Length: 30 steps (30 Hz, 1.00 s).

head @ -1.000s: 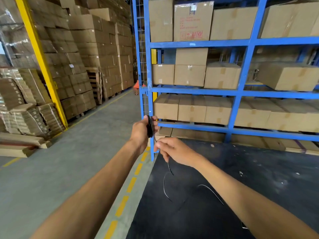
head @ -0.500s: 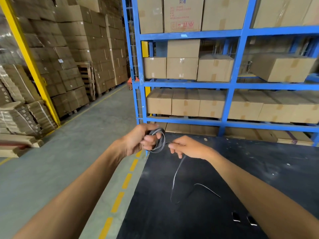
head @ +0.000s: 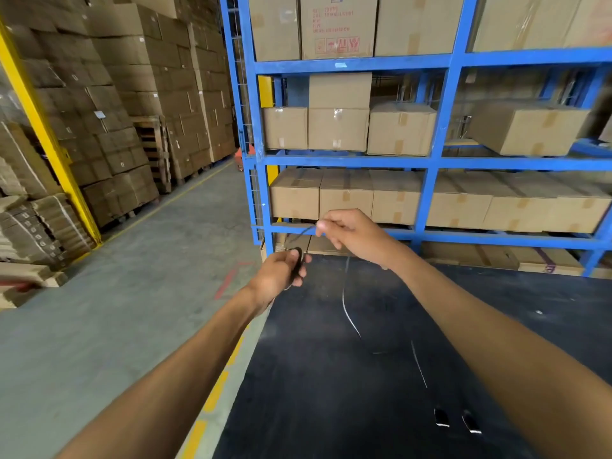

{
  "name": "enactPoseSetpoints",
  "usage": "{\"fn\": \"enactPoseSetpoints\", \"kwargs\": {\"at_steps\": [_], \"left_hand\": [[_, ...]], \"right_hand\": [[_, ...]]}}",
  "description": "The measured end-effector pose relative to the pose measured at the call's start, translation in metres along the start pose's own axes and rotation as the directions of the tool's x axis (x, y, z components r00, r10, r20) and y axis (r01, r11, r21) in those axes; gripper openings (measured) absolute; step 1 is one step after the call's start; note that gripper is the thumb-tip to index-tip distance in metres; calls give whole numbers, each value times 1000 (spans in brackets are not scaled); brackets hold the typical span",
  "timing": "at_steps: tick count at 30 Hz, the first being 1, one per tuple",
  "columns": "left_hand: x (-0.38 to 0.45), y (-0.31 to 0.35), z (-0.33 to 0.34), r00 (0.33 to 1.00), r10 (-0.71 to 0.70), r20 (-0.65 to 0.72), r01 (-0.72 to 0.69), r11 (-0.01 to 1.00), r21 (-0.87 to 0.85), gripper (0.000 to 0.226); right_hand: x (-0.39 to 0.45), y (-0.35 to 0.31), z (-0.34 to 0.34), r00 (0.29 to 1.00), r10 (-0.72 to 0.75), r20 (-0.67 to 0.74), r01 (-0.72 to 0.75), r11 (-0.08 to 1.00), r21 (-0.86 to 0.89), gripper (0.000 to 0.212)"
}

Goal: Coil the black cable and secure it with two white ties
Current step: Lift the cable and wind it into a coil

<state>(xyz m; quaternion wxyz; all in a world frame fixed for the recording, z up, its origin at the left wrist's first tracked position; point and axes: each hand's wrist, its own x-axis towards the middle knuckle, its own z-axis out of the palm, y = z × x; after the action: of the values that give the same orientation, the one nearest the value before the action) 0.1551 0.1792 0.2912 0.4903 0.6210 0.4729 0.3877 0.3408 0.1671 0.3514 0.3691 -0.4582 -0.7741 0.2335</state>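
My left hand (head: 276, 271) sits at the centre of the frame, just over the near-left edge of the black bench (head: 381, 409), its grip closed around a small coil of the black cable (head: 298, 256) with the thumb pressed on top. My right hand (head: 352, 233) is higher and slightly right, in front of the blue rack (head: 430, 162), its grip pinching the loose run of that cable between thumb and fingertips. From the pinch one strand arcs left and down to the coil; the free tail drops below the right hand and trails across the bench towards lower centre. Near the bottom right of the bench lie two small dark pieces with white edges (head: 457, 420); I cannot tell what they are. Cardboard boxes (head: 337, 129) fill the rack shelves.
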Motion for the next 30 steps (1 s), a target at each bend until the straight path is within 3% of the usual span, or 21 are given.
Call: {"fn": "enactPoseSetpoints", "kwargs": {"at_steps": [3, 5, 7, 12, 18, 21, 23, 25, 27, 30], "left_hand": [[13, 8, -1, 996, -48, -76, 11, 906, -423, 40], [19, 16, -6, 995, -74, -73, 4, 730, -683, 42], [24, 26, -10, 995, -76, -61, -7, 566, -825, 42], [25, 46, -9, 999, 46, -24, -42, 443, -896, 37], [23, 52, -9, 992, 110, 61, 4, 459, -889, 36], [22, 51, -11, 977, 128, 168, 75, 533, -843, 37], [22, 50, -12, 961, 102, 257, 122, 679, -724, 37], [21, 45, -11, 928, 35, 370, 162, 858, -488, 37], [22, 37, -7, 880, -71, 470, 184, 962, -200, 41], [24, 28, 3, 888, -150, 434, 49, 970, 237, 45]], "right_hand": [[-5, 3, 13, 999, -20, 50, 19, 1000, 18, 26], [-9, 12, 22, 997, -16, 72, 15, 1000, 13, 26], [-13, 24, 30, 996, -1, 94, 1, 1000, -2, 26], [-12, 51, 37, 994, 49, 99, -48, 999, -11, 25], [-8, 75, 23, 987, 101, 121, -93, 993, -73, 28], [-12, 88, 13, 986, 149, 75, -142, 986, -90, 26], [-14, 91, 7, 983, 181, 8, -179, 978, -108, 25], [-14, 90, 2, 977, 207, -58, -212, 970, -114, 25], [-11, 85, -3, 969, 229, -97, -239, 964, -118, 25], [-4, 66, -2, 967, 225, -119, -239, 963, -123, 37]]}}
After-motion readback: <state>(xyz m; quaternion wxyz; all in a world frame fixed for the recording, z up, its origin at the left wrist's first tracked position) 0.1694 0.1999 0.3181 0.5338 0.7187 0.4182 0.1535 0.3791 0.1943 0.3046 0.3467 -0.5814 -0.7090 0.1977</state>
